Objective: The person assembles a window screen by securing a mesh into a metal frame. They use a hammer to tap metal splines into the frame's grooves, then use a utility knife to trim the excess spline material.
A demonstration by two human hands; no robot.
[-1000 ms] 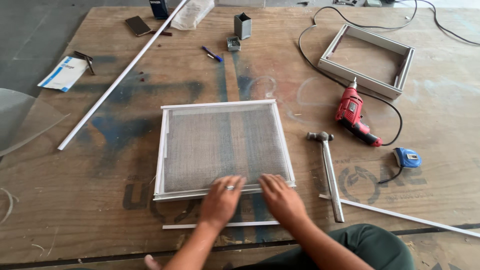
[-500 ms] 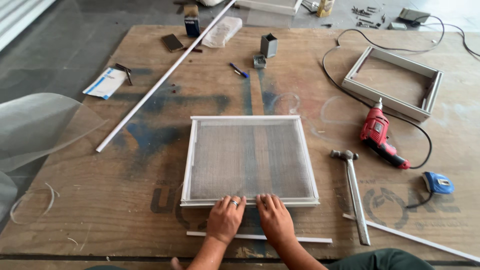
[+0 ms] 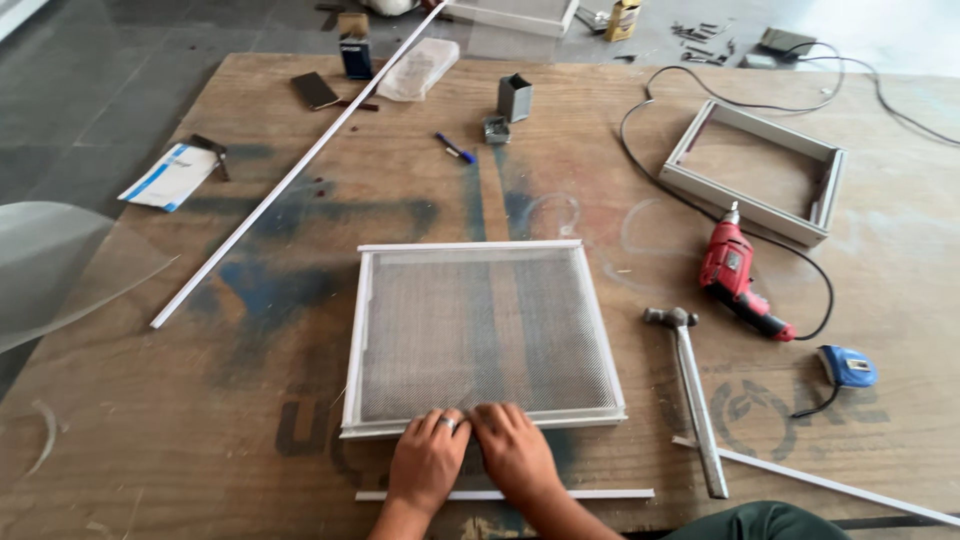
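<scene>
— Pressing down, are they? Both hands look flat.

— Yes. The left hand (image 3: pixel 428 463) and right hand (image 3: pixel 515 452) lie side by side, fingers spread open and gripping nothing, fingertips on the near rail of the white mesh frame (image 3: pixel 480 335). Palms down like that suggests pushing the mesh edge into the rail, though I can't make out the seam itself from here.

— Where does the frame sit?

— Flat on the wooden worktop (image 3: pixel 250 420), directly beyond the hands, stretching away from them. Just nearer than the hands lies a thin white strip (image 3: pixel 600 493), parallel to that rail and within easy reach.

— And the tools?

— To the right, a hammer (image 3: pixel 690 395) lies with its head pointing far, beside another white strip (image 3: pixel 830 485) running off right. Farther right is a blue tape measure (image 3: pixel 846 366), then a red corded drill (image 3: pixel 738 278), all clear of the frame. Beyond that rests an empty grey frame (image 3: pixel 757 170). On the left, a long white rod (image 3: pixel 290 180) runs diagonally toward the far edge, with a blue pen (image 3: pixel 455 148) and a small grey metal piece (image 3: pixel 514 97) at the far middle.
</scene>
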